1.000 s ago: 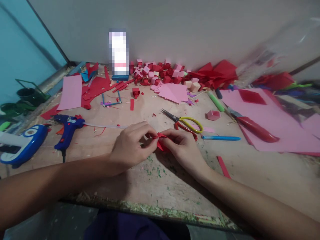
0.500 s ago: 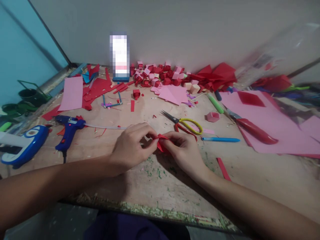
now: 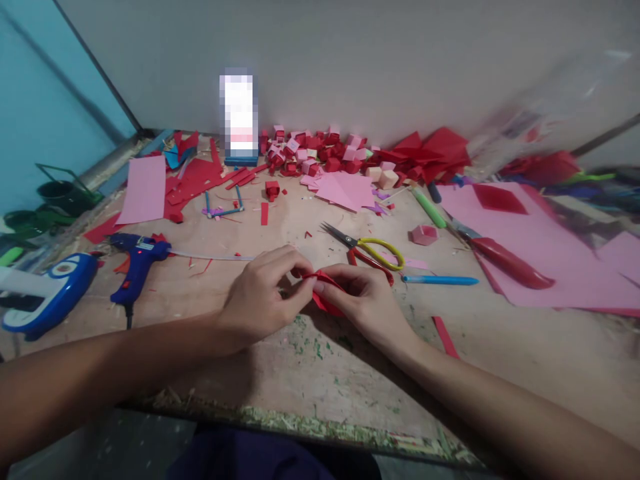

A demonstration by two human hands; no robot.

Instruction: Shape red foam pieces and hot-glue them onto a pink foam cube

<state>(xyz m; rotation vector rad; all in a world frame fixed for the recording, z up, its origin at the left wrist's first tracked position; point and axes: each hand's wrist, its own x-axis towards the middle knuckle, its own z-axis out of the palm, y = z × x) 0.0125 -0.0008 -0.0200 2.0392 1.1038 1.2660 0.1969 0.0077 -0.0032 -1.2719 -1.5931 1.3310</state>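
Between my two hands is a small piece of folded red paper (image 3: pixel 326 303), pinched at its upper edge above the tabletop. My left hand (image 3: pixel 270 287) grips its left end between thumb and fingertips. From the other side my right hand (image 3: pixel 363 297) holds it with the thumb pressed on top. My fingers cover much of the paper, so its full shape is hidden. Just beyond my right hand lie scissors (image 3: pixel 356 241) with one yellow and one red handle, beside a blue pen (image 3: pixel 440 281).
A blue glue gun (image 3: pixel 136 263) and a tape dispenser (image 3: pixel 63 290) are on the left. Paper cubes (image 3: pixel 315 153) pile against the wall beside a glowing phone (image 3: pixel 239 113). On the right, a red-handled knife (image 3: pixel 513 261) rests on pink sheets (image 3: pixel 565 267).
My fingers have shifted slightly on the red paper, and its top edge now looks more pressed down and folded. Both hands stay in nearly the same place.
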